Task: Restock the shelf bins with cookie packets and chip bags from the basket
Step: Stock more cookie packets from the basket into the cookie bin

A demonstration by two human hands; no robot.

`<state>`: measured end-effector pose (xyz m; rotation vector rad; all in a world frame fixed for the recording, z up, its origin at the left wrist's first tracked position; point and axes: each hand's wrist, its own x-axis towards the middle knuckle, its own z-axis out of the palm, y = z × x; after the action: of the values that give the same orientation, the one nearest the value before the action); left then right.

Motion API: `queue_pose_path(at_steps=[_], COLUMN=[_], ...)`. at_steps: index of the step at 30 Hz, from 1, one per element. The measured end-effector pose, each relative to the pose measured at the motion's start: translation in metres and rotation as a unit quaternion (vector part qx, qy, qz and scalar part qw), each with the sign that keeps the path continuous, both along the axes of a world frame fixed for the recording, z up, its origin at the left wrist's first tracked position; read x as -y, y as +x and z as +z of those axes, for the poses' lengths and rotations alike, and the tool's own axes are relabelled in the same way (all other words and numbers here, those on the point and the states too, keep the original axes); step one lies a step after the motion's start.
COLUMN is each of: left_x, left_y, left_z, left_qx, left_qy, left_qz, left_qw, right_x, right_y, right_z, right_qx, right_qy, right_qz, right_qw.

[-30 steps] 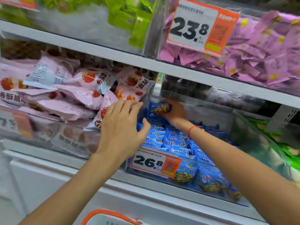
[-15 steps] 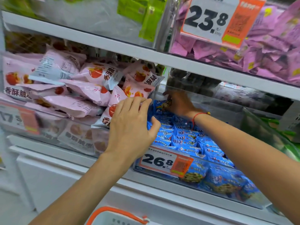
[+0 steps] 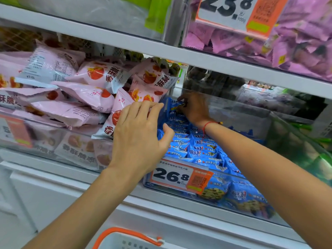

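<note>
Your right hand [image 3: 195, 109] has reached deeper toward the back of the blue bin [image 3: 179, 187] since a second ago, and your view has dropped, so the "23.8" tag [image 3: 231, 13] now sits cut off at the top edge of the frame. Its fingers curl round a blue cookie packet [image 3: 175, 104] at the rear left corner of that bin, just above the heap of blue cookie packets [image 3: 203, 150] filling the middle of the frame. A red string [image 3: 206, 125] circles that wrist. Your left hand [image 3: 138, 139] hovers at the divider between bins, fingers bent and loosely together, their tips touching a pink bag [image 3: 122, 112], the thumb close over the blue pile; it holds nothing. Pink chip bags [image 3: 86, 94] crowd the bin on the left of the frame. A "26.8" tag [image 3: 177, 176] hangs on the blue bin's front. At the bottom edge, the basket [image 3: 125, 239] shows its orange handle. Purple packets [image 3: 296, 42] fill the upper right.
</note>
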<state>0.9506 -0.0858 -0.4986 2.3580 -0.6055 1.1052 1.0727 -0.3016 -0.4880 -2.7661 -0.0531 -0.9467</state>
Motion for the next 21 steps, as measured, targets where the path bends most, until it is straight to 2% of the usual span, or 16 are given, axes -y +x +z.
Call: queue_pose_path(at_steps=[4, 6, 12, 19, 21], left_x=[0.0, -0.001, -0.001, -0.002, -0.003], left_y=[0.0, 0.001, 0.001, 0.001, 0.0], left_z=[0.0, -0.001, -0.002, -0.003, -0.002], left_qx=[-0.001, 0.0, -0.001, 0.013, 0.018], left_qy=[0.004, 0.007, 0.011, 0.008, 0.011], left_qz=[0.004, 0.007, 0.009, 0.003, 0.002], left_qw=[1.0, 1.0, 1.0, 1.0, 1.0], right_x=[-0.001, -0.002, 0.0, 0.007, 0.006], right_y=[0.002, 0.004, 0.005, -0.024, -0.041], right_z=[-0.008, -0.009, -0.007, 0.022, 0.029], right_qx=[0.044, 0.034, -0.037, -0.221, -0.223], right_qy=[0.034, 0.032, 0.016, 0.043, 0.043], right_qz=[-0.02, -0.011, 0.014, 0.055, 0.056], right_qw=[0.998, 0.999, 0.999, 0.973, 0.972])
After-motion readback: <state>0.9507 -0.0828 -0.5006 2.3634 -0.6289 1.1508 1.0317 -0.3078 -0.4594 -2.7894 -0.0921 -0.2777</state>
